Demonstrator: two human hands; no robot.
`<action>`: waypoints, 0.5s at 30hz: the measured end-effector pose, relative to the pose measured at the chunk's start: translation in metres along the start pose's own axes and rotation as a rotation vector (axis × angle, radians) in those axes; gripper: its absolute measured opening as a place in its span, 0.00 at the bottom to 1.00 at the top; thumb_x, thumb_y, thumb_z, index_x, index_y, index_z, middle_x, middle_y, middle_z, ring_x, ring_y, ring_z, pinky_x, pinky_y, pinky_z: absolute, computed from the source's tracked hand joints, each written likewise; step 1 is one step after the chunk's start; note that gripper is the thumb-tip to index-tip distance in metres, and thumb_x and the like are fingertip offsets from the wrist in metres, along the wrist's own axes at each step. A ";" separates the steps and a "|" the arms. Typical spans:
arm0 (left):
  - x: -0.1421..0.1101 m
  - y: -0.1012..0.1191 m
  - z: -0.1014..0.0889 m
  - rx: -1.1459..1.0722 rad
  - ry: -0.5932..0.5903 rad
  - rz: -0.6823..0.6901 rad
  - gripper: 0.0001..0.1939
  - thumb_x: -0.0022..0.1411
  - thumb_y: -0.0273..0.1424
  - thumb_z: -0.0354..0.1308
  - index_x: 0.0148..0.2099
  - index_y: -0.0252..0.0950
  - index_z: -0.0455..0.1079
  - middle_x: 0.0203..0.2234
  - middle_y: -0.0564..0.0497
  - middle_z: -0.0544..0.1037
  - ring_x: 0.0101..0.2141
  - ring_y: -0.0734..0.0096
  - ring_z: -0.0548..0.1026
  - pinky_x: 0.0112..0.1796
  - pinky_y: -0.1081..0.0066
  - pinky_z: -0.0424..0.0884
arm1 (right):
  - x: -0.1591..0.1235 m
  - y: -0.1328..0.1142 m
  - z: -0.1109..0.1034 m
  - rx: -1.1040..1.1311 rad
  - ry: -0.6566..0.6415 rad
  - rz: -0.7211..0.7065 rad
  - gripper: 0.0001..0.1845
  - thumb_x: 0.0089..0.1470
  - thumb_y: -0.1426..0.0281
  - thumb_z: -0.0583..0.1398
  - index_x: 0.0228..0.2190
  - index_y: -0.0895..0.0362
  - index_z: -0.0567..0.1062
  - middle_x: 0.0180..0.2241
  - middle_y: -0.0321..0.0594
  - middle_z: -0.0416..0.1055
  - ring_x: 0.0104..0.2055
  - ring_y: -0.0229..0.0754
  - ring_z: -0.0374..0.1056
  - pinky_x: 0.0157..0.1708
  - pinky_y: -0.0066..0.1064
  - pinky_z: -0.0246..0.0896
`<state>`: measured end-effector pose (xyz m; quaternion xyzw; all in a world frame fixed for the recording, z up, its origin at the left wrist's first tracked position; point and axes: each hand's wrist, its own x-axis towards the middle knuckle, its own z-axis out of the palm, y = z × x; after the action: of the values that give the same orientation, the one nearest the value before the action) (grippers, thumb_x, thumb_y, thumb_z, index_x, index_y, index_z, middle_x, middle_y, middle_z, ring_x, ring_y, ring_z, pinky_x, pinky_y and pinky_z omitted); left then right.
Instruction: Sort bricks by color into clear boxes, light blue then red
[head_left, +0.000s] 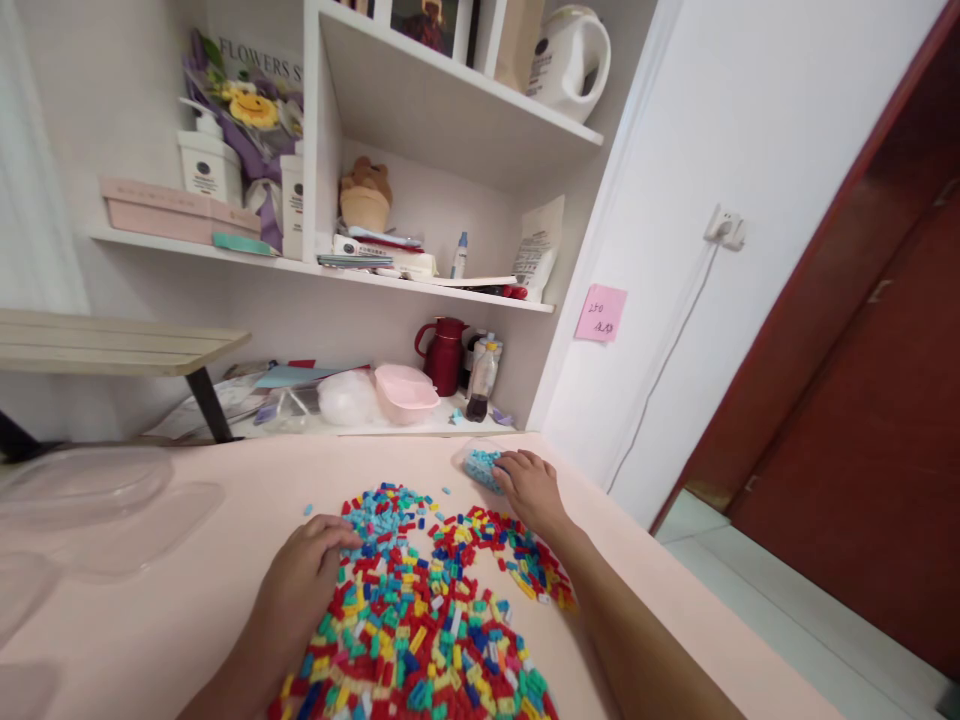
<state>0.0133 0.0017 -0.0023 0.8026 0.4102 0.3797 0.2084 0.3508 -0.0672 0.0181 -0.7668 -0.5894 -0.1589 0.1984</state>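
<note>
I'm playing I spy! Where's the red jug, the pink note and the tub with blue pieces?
Red jug (pixel 446 358), head view: middle of its body.
Pink note (pixel 601 313), head view: middle of the paper.
Tub (pixel 460 459), head view: clear wall, left end.

Soft, even indoor light, greyer shade beneath the shelves (pixel 450 108), wide-angle stretch toward the edges

On the left in the white shelf unit (pixel 450 120), pale backing (pixel 259 62) behind a purple-wrapped bouquet (pixel 253 110) reads "FLOWERS S"; right of the unit, a square pink paper note (pixel 601 312) bears handwritten "250".
</note>
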 end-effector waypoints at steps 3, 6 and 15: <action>0.000 0.000 0.000 -0.018 0.004 0.000 0.17 0.56 0.29 0.47 0.30 0.43 0.79 0.38 0.51 0.81 0.42 0.64 0.77 0.47 0.63 0.73 | -0.002 0.000 0.006 -0.033 -0.037 -0.039 0.20 0.64 0.61 0.51 0.55 0.48 0.69 0.59 0.42 0.66 0.63 0.53 0.53 0.58 0.50 0.46; 0.000 -0.001 0.001 -0.032 0.005 0.006 0.17 0.56 0.28 0.48 0.31 0.43 0.79 0.37 0.51 0.81 0.42 0.64 0.77 0.47 0.63 0.73 | -0.003 0.001 0.010 -0.068 -0.077 -0.056 0.27 0.58 0.62 0.58 0.59 0.48 0.65 0.63 0.43 0.60 0.65 0.57 0.48 0.60 0.53 0.43; -0.001 -0.003 0.003 -0.037 -0.025 -0.016 0.18 0.57 0.28 0.46 0.31 0.43 0.79 0.39 0.50 0.80 0.43 0.63 0.77 0.47 0.62 0.72 | 0.003 0.004 0.004 0.020 -0.003 -0.011 0.11 0.60 0.71 0.54 0.43 0.53 0.72 0.51 0.43 0.71 0.60 0.50 0.57 0.56 0.46 0.46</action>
<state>0.0134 0.0024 -0.0063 0.7999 0.4071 0.3753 0.2313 0.3557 -0.0633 0.0157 -0.7617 -0.5955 -0.1532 0.2042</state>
